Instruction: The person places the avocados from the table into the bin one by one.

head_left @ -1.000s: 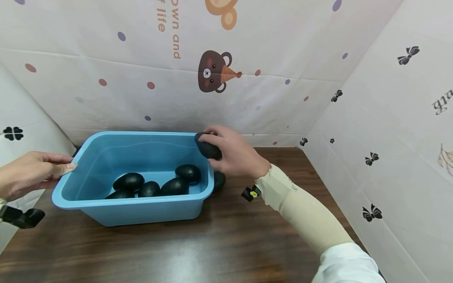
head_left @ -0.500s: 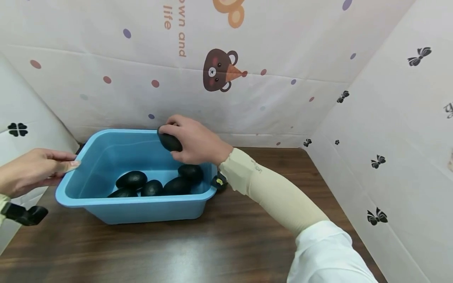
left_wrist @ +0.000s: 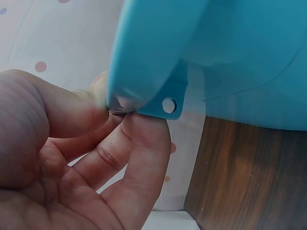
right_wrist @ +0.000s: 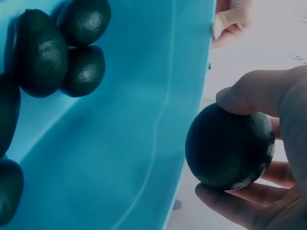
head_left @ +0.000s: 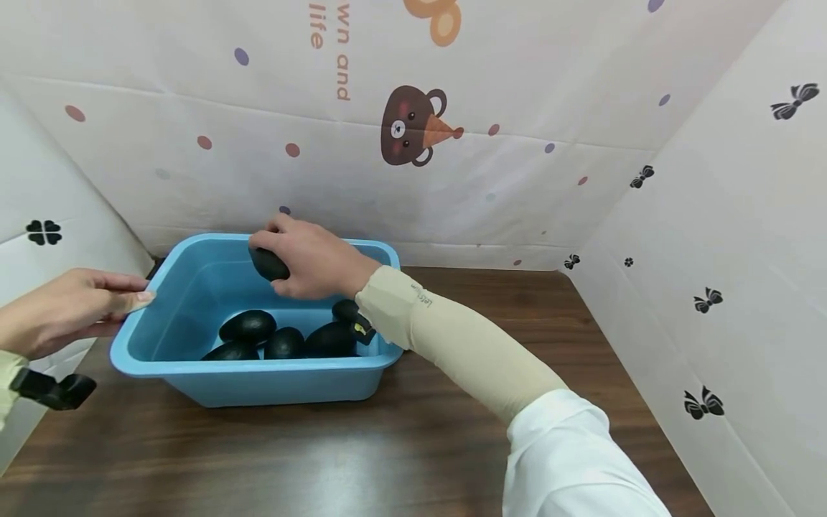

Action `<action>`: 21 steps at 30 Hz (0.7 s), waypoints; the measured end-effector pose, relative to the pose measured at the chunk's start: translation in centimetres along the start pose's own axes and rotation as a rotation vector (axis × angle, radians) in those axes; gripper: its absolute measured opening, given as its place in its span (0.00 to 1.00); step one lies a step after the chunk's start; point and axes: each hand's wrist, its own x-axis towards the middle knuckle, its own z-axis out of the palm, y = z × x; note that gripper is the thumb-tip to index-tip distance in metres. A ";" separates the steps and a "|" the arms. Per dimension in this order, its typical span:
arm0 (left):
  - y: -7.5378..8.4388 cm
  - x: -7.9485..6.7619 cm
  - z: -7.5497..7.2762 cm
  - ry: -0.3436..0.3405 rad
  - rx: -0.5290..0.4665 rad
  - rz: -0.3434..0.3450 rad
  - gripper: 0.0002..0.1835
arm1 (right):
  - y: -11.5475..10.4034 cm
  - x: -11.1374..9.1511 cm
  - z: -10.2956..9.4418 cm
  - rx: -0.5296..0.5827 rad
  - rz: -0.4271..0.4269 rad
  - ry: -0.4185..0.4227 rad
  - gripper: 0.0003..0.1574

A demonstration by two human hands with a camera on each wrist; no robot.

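Observation:
A dark green-black avocado is gripped by my right hand, over the back half of the blue basin. In the right wrist view, thumb and fingers curl round the held avocado. My left hand pinches the basin's left rim, its thumb on top. Seen from the left wrist, the fingers press under the rim beside a small tab with a hole. Several more avocados lie on the basin floor, mostly toward the front and right; the front wall hides part of some.
The basin stands on a dark wood-grain table, close to the back wall covering printed with dots and a bear. White patterned sheets rise at the right and left sides.
My right hand has carried the avocado leftward from the basin's right end to above its back middle. The left hand keeps its grip on the rim. The head view has shifted slightly.

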 end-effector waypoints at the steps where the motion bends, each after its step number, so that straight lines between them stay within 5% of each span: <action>1: 0.0 0.0 0.0 -0.002 -0.001 -0.002 0.38 | -0.1 0.3 0.2 0.000 0.005 -0.006 0.37; 12: 0.1 0.1 0.0 -0.004 0.016 -0.005 0.39 | 0.6 0.7 1.5 -0.002 0.061 -0.038 0.42; 21: -0.3 0.2 0.0 0.006 0.005 0.000 0.39 | 1.8 -5.8 -0.6 0.109 0.064 0.174 0.33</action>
